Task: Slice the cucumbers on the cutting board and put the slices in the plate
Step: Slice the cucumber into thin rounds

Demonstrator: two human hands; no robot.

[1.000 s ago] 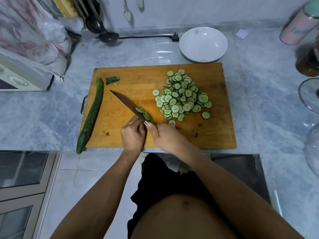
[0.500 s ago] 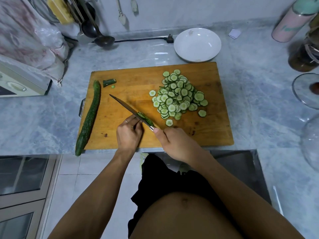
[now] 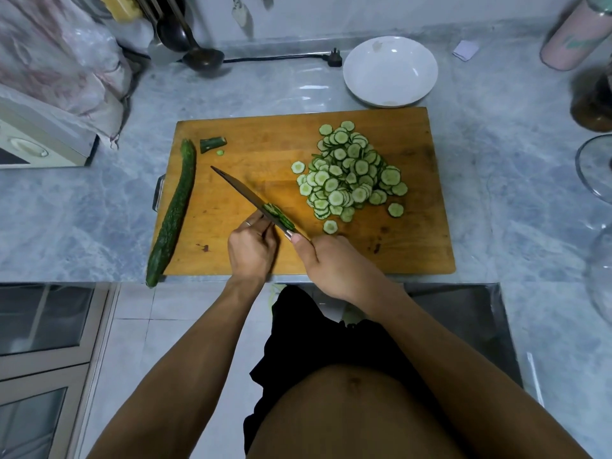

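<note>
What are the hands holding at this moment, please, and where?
Right hand grips the knife by its handle; left hand steadies the cucumber stub at the blade.

Dim, cool, even light with soft shadows. Pale glare streaks the counter (image 3: 291,91) behind the cutting board (image 3: 414,246). Edges bow, and the corners look perhaps slightly blurred.

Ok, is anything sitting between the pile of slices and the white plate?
Nothing visible does. The slice pile lies on the right half of the cutting board, and the plate stands just past the board's far edge, empty, with only bare board between. The power plug lies beside the plate, off the path.
</note>
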